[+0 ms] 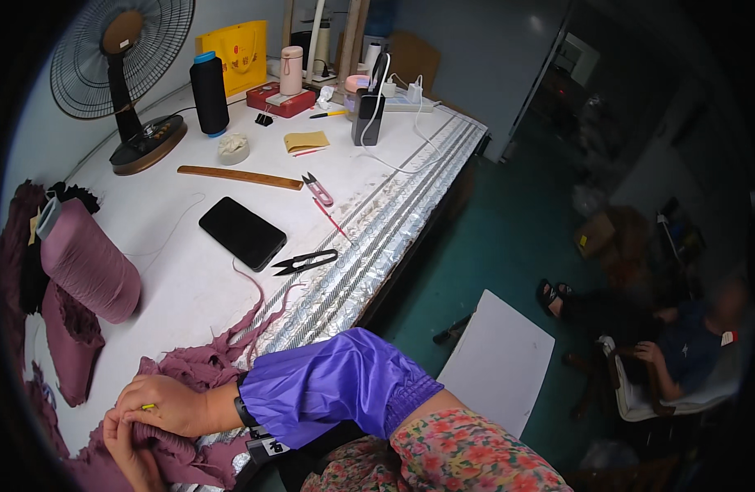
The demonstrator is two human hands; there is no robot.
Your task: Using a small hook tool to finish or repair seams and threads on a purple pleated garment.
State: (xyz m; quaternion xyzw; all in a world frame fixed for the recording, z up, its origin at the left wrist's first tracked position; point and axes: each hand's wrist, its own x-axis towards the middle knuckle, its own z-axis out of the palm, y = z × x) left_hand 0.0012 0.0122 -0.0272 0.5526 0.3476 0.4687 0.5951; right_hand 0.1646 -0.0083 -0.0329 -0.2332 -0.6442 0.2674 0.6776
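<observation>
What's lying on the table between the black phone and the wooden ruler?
Nothing: in the head view, bare white table separates the black phone from the wooden ruler.

White worktable [181, 287], foil-striped padding [394, 221] along its right edge. Dark green floor [509, 246]; pale grey wall [468, 49]. Seated person [681, 353] at right.

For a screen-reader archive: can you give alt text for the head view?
Both hands, left and right, pinch mauve knitted fabric at a white table edge, a small yellow tool in the right fingers. Behind lie a black phone, thread snips, a mauve yarn cone and a fan.
</observation>
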